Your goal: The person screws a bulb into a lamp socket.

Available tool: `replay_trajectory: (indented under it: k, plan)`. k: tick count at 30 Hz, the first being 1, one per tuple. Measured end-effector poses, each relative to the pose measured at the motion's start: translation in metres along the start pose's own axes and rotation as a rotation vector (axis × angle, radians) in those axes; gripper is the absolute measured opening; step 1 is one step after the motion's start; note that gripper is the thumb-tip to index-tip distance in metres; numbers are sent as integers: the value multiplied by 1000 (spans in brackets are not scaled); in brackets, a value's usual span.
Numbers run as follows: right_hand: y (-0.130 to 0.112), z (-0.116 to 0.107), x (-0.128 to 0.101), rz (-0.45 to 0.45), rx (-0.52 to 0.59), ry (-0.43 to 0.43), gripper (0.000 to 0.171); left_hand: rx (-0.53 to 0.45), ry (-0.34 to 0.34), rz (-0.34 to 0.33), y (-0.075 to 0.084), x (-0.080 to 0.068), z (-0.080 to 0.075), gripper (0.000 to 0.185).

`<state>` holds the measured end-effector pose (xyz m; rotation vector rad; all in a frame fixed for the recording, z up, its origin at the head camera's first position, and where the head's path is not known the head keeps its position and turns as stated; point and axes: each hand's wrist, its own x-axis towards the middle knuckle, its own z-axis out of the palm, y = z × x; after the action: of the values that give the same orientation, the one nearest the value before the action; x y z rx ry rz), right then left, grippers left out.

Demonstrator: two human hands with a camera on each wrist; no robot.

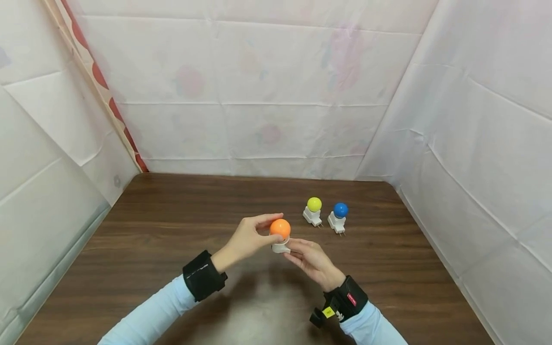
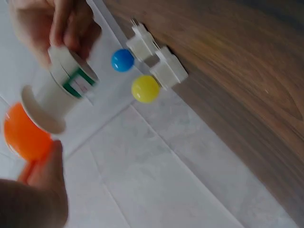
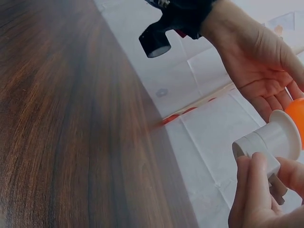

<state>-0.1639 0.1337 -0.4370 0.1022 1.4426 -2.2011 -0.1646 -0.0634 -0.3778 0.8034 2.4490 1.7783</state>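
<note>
Above the table, both hands hold an orange light bulb seated in a white plug-in socket. My left hand pinches the orange globe between thumb and fingers from the left. My right hand grips the white socket's lower end from the right. In the left wrist view the socket shows a wide collar next to the bulb and a green-and-white label on its body. The right wrist view shows the right fingers curled round the plug end of the socket, with the orange globe partly cut off.
Beyond the hands, to the right, stand a yellow bulb and a blue bulb, each in a white plug-in socket with metal prongs. The brown wooden table is bordered by white cloth walls at the back and sides.
</note>
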Motion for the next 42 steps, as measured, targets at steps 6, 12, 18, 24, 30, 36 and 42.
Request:
replay_trajectory:
  k: [6,12,18,24,30,36,42]
  plan:
    - [0,0,0,-24,-7,-7,49,-2,57,-23,18,-5,5,50]
    - [0,1,-2,-8,-19,0,50,8,27,10,-6,-1,5,49]
    - [0,1,-2,11,-22,3,51,-39,-124,60,-23,7,-4,49]
    - [1,1,-1,29,-40,5,52,-120,-315,101,-27,15,-16,48]
    - [3,0,-1,35,-35,13,51,-153,-356,142,-31,18,-16,50]
    - [1,-1,-1,6,-26,13,49,-115,-196,137,-32,15,-8,51]
    - [0,-1,0,-12,-12,0,49,-42,56,67,-25,4,7,53]
